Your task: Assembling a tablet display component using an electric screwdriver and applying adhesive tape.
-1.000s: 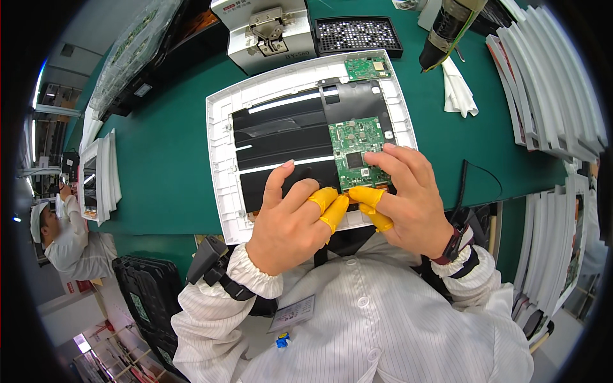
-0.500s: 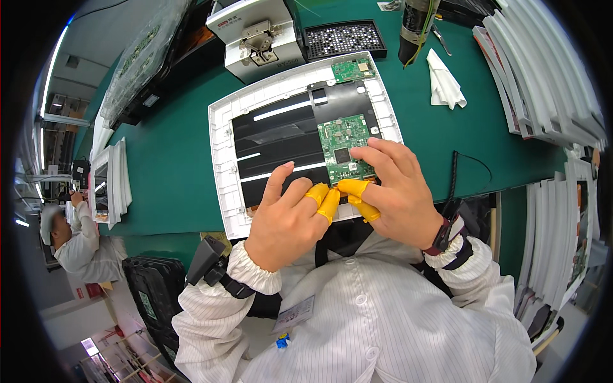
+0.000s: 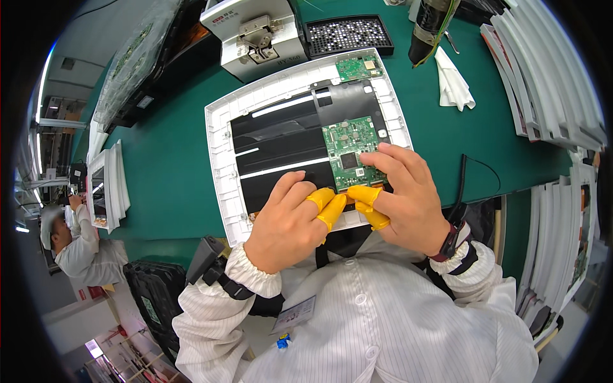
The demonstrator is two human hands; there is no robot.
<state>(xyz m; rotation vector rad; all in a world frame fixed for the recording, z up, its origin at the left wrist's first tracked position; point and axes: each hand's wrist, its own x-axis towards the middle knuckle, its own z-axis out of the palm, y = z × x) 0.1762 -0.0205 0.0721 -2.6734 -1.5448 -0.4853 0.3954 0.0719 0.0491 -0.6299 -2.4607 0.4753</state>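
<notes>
A white-framed display panel (image 3: 219,137) lies back side up in front of me, with black sheets inside its frame. On its right half sits a green circuit board (image 3: 351,137) with a dark square chip. Orange ribbon cable (image 3: 349,200) shows at the board's near edge, partly covered by my fingers. My left hand (image 3: 290,220) pinches at this cable, yellow finger cots on thumb and index finger. My right hand (image 3: 408,204), also in yellow cots, pinches beside it, while its other fingers rest over the board. The exact grip is hidden beneath the fingertips.
A smaller green board (image 3: 359,68) is at the panel's far right corner. Behind stand a white machine (image 3: 255,38) and a black tray of screws (image 3: 348,35). An electric screwdriver (image 3: 429,32) hangs above a white cloth (image 3: 454,80). White frames (image 3: 543,70) are stacked right; a co-worker (image 3: 83,242) sits left.
The whole view has shifted slightly, with panel and hands appearing a little farther right. More orange ribbon cable shows between my fingertips. Both hands keep their pinch at the board's near edge.
</notes>
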